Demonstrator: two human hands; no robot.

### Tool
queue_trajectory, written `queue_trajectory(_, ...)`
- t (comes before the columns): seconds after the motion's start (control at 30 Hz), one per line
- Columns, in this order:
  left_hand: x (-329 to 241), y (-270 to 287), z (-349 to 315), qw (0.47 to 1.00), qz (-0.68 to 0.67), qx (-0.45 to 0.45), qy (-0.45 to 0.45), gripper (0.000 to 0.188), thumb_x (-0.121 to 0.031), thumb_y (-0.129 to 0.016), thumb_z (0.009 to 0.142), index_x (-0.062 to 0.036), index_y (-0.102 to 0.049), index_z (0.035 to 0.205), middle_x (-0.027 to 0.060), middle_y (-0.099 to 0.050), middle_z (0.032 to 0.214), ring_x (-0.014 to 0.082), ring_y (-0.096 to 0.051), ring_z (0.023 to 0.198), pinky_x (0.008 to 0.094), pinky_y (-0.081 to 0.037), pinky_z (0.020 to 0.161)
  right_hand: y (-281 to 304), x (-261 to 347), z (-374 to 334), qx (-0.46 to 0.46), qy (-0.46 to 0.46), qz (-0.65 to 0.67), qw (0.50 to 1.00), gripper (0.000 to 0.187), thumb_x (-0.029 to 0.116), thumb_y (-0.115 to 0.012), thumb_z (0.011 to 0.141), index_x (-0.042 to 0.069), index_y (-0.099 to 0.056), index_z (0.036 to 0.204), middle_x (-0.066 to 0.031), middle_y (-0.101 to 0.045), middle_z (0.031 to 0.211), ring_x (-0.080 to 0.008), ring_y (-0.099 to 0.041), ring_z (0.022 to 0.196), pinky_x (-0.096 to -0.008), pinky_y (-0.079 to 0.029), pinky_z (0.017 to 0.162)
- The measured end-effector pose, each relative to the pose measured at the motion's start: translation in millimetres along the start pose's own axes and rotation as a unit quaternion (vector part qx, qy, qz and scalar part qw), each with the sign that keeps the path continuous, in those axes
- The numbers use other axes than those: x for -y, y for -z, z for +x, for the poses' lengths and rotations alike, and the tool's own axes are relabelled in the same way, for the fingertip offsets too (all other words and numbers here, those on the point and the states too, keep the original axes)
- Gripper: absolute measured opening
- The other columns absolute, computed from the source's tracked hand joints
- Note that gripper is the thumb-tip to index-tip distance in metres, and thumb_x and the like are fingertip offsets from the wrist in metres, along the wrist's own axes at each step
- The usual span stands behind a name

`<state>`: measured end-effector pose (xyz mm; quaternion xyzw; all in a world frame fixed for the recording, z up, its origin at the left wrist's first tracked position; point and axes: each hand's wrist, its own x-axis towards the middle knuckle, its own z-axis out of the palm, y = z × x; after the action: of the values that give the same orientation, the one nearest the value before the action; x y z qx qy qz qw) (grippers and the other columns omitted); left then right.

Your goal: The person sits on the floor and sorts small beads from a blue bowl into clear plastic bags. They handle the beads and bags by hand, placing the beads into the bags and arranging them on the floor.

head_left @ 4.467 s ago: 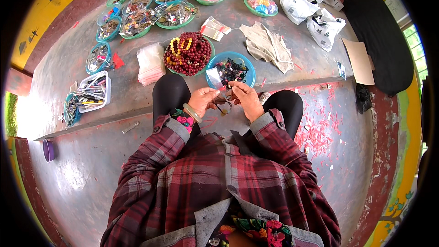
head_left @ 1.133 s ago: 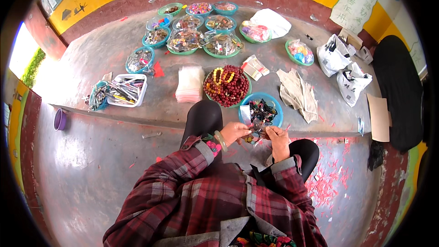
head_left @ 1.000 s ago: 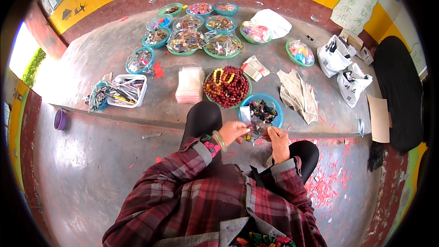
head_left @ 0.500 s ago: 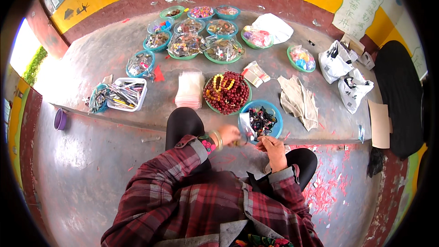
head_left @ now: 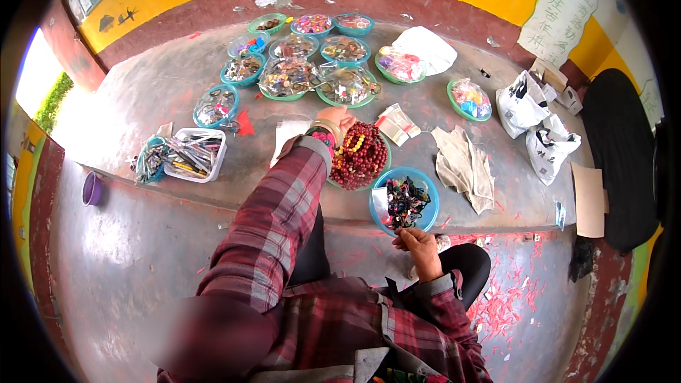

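My left hand [head_left: 339, 116] is stretched far out, between the green basin of bagged trinkets [head_left: 347, 84] and the basin of dark red bead strings [head_left: 363, 163]. A bangle circles its wrist. Its fingertips are hidden, so I cannot make out whether it holds anything. A yellow bead string [head_left: 352, 143] lies on the red ones. Nearer me, my right hand [head_left: 420, 247] is closed in a pinch at the near rim of a blue basin [head_left: 434, 206]. What is between those fingers is too small to name. Dark cords with small coloured pieces [head_left: 406, 202] and a white packet [head_left: 380, 206] fill this basin.
Several basins of trinkets stand toward the wall, including one with pink packets [head_left: 401, 65]. A white tray of pens or similar sticks [head_left: 195, 156] is at left. A beige cloth [head_left: 464, 167] and white plastic bags [head_left: 550, 149] are at right. The ledge's front edge runs before my knees.
My left hand has swung away from beside the blue basin, forward and left past the bead basin, its sleeve now over the pale stack. My right hand has shifted slightly nearer me.
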<state>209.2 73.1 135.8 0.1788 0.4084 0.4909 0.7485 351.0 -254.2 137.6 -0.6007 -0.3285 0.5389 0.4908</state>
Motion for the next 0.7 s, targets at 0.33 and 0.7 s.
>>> queue_trajectory(0.33, 81.1, 49.9, -67.8, 0.951, 0.119, 0.193, 0.211, 0.016, -0.014, -0.054, 0.084, 0.0004, -0.056, 0.091, 0.0138, -0.063, 0.085, 0.0186, -0.061, 0.072, 0.0234, -0.049, 0.059, -8.9, 8.7, -2.9, -0.001, -0.011, -0.036, 0.999, 0.023, 0.014, -0.049, 0.087, -0.005, -0.061, 0.093, -0.0075, -0.062, 0.075, -0.0115, -0.057, 0.067, -0.0236, -0.046, 0.062)
queue_trajectory(0.7, 94.7, 73.0, -197.0, 0.9, 0.212, 0.259, 0.278, 0.023, -0.018, -0.052, 0.086, -0.0013, -0.053, 0.103, 0.0105, -0.063, 0.09, 0.0185, -0.062, 0.081, 0.0256, -0.048, 0.066, -4.9, -15.3, -0.1, 0.036, 0.028, -0.137, 0.99, 0.024, 0.015, -0.05, 0.085, -0.005, -0.062, 0.087, -0.0083, -0.062, 0.069, -0.0118, -0.058, 0.061, -0.0242, -0.046, 0.056)
